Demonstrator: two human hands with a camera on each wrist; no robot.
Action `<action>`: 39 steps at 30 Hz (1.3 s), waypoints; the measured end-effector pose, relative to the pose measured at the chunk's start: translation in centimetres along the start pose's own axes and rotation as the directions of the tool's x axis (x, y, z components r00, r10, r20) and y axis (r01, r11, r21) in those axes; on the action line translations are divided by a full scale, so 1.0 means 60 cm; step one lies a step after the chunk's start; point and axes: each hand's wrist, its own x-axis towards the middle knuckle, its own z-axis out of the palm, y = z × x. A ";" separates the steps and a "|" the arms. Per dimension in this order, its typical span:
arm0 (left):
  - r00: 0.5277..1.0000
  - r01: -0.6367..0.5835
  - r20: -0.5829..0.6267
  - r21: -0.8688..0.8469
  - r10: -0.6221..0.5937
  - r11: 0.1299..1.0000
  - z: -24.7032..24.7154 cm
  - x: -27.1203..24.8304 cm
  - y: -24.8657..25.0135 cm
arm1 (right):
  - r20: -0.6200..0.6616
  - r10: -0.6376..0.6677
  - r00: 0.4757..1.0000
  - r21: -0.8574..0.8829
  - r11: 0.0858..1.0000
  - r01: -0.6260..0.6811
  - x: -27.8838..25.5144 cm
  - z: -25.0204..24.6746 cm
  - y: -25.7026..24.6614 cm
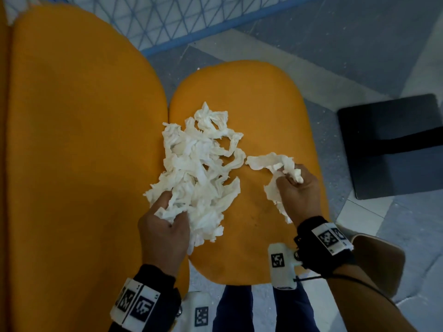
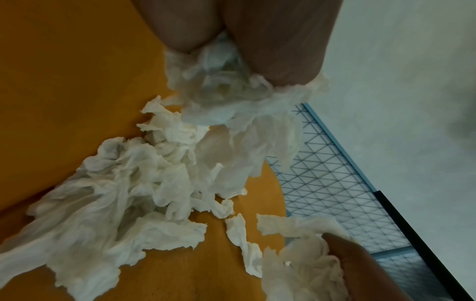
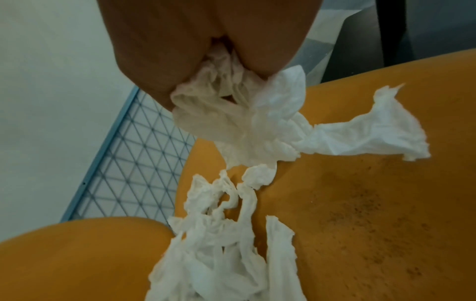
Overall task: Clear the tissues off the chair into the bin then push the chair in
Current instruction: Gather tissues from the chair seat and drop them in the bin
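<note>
The left hand (image 1: 165, 226) grips the near edge of the large pile of crumpled white tissues (image 1: 199, 168) on the orange upholstered chair seat (image 1: 259, 212). The right hand (image 1: 299, 190) clutches a separate white tissue strip (image 1: 271, 161) just beside the pile. A blue wire-mesh panel (image 1: 167, 22) stands beyond the seat.

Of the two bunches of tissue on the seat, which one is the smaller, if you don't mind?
The strip in the right hand, lying apart on the seat's right side; the big pile is by the left hand.
</note>
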 end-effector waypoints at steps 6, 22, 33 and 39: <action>0.999 -0.020 0.036 -0.039 0.021 0.999 0.008 -0.001 0.011 | -0.064 0.043 0.997 0.079 0.996 -0.038 0.004 -0.010 -0.011; 0.881 -0.363 0.293 -0.083 0.371 0.928 0.118 -0.059 0.108 | -0.137 0.300 0.944 0.294 0.922 -0.251 -0.056 -0.135 -0.013; 0.473 -0.590 0.763 -0.098 0.442 0.801 0.320 -0.228 0.158 | -0.415 0.368 0.832 0.551 0.829 -0.092 -0.190 -0.364 0.109; 0.176 -0.735 0.904 -0.142 0.389 0.663 0.465 -0.370 0.115 | -0.542 0.497 0.678 0.639 0.768 -0.052 -0.282 -0.488 0.239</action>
